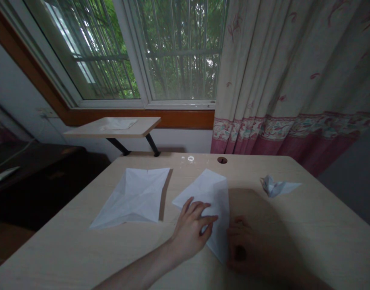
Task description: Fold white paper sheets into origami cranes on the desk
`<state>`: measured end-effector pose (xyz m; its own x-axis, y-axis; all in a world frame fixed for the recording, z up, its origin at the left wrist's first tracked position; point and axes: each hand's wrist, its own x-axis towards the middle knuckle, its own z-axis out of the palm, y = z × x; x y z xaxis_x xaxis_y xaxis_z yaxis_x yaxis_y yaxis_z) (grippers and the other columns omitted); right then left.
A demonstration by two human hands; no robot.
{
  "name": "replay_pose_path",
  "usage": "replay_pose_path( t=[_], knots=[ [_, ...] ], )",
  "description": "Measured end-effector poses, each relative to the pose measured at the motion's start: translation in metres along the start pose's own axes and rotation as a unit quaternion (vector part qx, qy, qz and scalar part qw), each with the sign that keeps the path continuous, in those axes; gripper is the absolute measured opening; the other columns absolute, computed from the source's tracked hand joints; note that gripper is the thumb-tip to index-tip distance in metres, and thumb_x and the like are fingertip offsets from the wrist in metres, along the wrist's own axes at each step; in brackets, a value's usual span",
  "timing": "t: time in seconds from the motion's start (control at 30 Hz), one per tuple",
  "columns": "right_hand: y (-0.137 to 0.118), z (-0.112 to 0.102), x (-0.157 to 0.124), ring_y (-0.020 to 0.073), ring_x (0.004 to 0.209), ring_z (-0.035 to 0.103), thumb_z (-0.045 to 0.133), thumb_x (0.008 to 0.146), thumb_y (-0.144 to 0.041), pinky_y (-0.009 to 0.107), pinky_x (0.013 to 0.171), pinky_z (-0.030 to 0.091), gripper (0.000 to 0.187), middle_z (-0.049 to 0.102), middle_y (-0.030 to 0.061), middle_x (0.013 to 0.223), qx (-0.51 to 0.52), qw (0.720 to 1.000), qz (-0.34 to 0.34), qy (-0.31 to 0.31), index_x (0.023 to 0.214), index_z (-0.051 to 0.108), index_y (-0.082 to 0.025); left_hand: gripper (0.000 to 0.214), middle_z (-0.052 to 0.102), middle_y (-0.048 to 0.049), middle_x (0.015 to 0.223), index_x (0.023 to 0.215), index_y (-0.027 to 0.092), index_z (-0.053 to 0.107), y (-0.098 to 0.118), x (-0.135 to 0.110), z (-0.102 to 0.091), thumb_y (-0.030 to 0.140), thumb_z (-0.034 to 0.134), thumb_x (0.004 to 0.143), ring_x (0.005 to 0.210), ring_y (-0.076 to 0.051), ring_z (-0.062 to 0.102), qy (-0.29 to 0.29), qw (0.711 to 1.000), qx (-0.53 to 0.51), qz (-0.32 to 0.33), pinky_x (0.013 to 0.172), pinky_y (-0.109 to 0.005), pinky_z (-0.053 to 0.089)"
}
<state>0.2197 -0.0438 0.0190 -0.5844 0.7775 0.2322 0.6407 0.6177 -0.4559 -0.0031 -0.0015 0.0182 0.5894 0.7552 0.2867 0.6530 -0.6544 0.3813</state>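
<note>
Dark furniture (60,161) stands at the far left, beside a pale wood-grain desk (136,257). At the desk's far left corner, one raised shelf (150,122) on two black supports (152,145) bears some white paper (120,124), below a sliding window (181,52) with two panes and greenery behind bars; one floral curtain (263,60) with a pink hem hangs to its right. Across the desk lie two white sheets and one origami bird: first a creased sheet (139,197), then a partly folded sheet (207,185) mid-desk, under the left hand (189,233), whose fingers are spread and slightly bent. The shadowed right hand (243,243) sits at that sheet's right edge, fingers curled; whether they pinch it, I cannot tell. The origami bird (273,187) lies farther right.
</note>
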Motion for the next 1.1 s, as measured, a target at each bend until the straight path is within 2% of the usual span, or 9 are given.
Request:
replay_pose_path(
  t=[0.13, 0.3, 0.4, 0.5, 0.57, 0.67, 0.77, 0.97, 1.1],
  knots=[
    [-0.003, 0.0, -0.001, 0.0175, 0.082, 0.066, 0.071, 0.065, -0.004, 0.04, 0.099, 0.04, 0.023, 0.067, -0.0055, 0.075, 0.12, 0.992, 0.018, -0.046, 0.064, 0.058, -0.023, 0.034, 0.064, -0.0018, 0.13, 0.117, 0.039, 0.071, 0.001, 0.001, -0.002, 0.02, 0.063, 0.089, 0.12, -0.026, 0.056, -0.006, 1.0, 0.002, 0.001, 0.114, -0.061, 0.029],
    [0.0, 0.003, -0.003, 0.0169, 0.079, 0.066, 0.072, 0.066, -0.005, 0.043, 0.102, 0.038, 0.023, 0.066, -0.006, 0.074, 0.148, 0.987, 0.042, -0.041, 0.062, 0.057, -0.022, 0.035, 0.064, -0.0023, 0.129, 0.116, 0.038, 0.071, 0.0, 0.001, -0.001, 0.019, 0.062, 0.089, 0.119, -0.026, 0.056, -0.001, 1.0, -0.002, 0.002, 0.114, -0.062, 0.028],
    [0.006, 0.003, -0.003, 0.0167, 0.082, 0.066, 0.075, 0.071, -0.01, 0.041, 0.1, 0.042, 0.022, 0.067, -0.0054, 0.077, 0.149, 0.988, 0.038, -0.024, 0.064, 0.058, -0.023, 0.036, 0.064, -0.002, 0.13, 0.117, 0.038, 0.071, -0.001, 0.0, 0.0, 0.018, 0.062, 0.088, 0.119, -0.026, 0.056, -0.001, 1.0, 0.005, 0.007, 0.114, -0.062, 0.029],
    [0.017, 0.002, -0.003, 0.0184, 0.087, 0.066, 0.066, 0.087, -0.023, 0.038, 0.091, 0.049, 0.016, 0.07, -0.0006, 0.084, 0.122, 0.992, 0.015, 0.005, 0.072, 0.063, -0.024, 0.041, 0.063, -0.0008, 0.131, 0.12, 0.039, 0.069, -0.002, -0.001, 0.0, 0.016, 0.061, 0.088, 0.12, -0.026, 0.056, -0.001, 1.0, 0.021, 0.02, 0.114, -0.061, 0.029],
    [0.025, 0.003, -0.003, 0.0191, 0.086, 0.066, 0.055, 0.095, -0.023, 0.038, 0.086, 0.051, 0.022, 0.071, 0.002, 0.085, 0.08, 0.996, 0.004, 0.042, 0.076, 0.067, -0.024, 0.045, 0.062, -0.0006, 0.134, 0.125, 0.039, 0.066, -0.003, -0.002, 0.0, 0.016, 0.061, 0.087, 0.122, -0.027, 0.054, -0.003, 0.999, 0.032, 0.034, 0.115, -0.061, 0.029],
    [0.036, 0.004, -0.004, 0.021, 0.085, 0.065, 0.05, 0.098, -0.024, 0.036, 0.077, 0.053, 0.025, 0.07, 0.0055, 0.089, -0.002, 0.992, 0.021, 0.124, 0.083, 0.071, -0.024, 0.047, 0.06, -0.0006, 0.137, 0.127, 0.038, 0.064, -0.004, -0.004, 0.001, 0.016, 0.06, 0.086, 0.125, -0.028, 0.053, -0.011, 0.998, 0.041, 0.046, 0.116, -0.06, 0.028],
    [0.041, 0.005, -0.004, 0.0214, 0.082, 0.064, 0.049, 0.098, -0.024, 0.037, 0.076, 0.053, 0.027, 0.069, 0.0057, 0.087, -0.065, 0.983, 0.036, 0.17, 0.086, 0.072, -0.024, 0.045, 0.059, -0.0004, 0.138, 0.126, 0.037, 0.065, -0.005, -0.005, 0.002, 0.016, 0.059, 0.086, 0.128, -0.028, 0.051, -0.021, 0.998, 0.037, 0.039, 0.116, -0.06, 0.027],
    [0.041, 0.005, -0.003, 0.0212, 0.081, 0.064, 0.047, 0.1, -0.026, 0.037, 0.074, 0.054, 0.029, 0.068, 0.0054, 0.087, -0.079, 0.979, 0.064, 0.175, 0.087, 0.073, -0.025, 0.045, 0.058, -0.0011, 0.14, 0.128, 0.036, 0.064, -0.004, -0.004, 0.001, 0.017, 0.058, 0.087, 0.13, -0.029, 0.05, -0.037, 0.998, 0.029, 0.028, 0.117, -0.062, 0.026],
    [0.042, 0.006, -0.003, 0.0211, 0.081, 0.065, 0.049, 0.099, -0.026, 0.037, 0.075, 0.053, 0.028, 0.069, 0.0049, 0.087, -0.086, 0.982, 0.053, 0.16, 0.085, 0.073, -0.026, 0.046, 0.059, -0.0011, 0.139, 0.128, 0.036, 0.064, -0.004, -0.005, 0.002, 0.016, 0.058, 0.086, 0.13, -0.029, 0.05, -0.028, 0.999, 0.03, 0.032, 0.117, -0.061, 0.026]
  ],
)
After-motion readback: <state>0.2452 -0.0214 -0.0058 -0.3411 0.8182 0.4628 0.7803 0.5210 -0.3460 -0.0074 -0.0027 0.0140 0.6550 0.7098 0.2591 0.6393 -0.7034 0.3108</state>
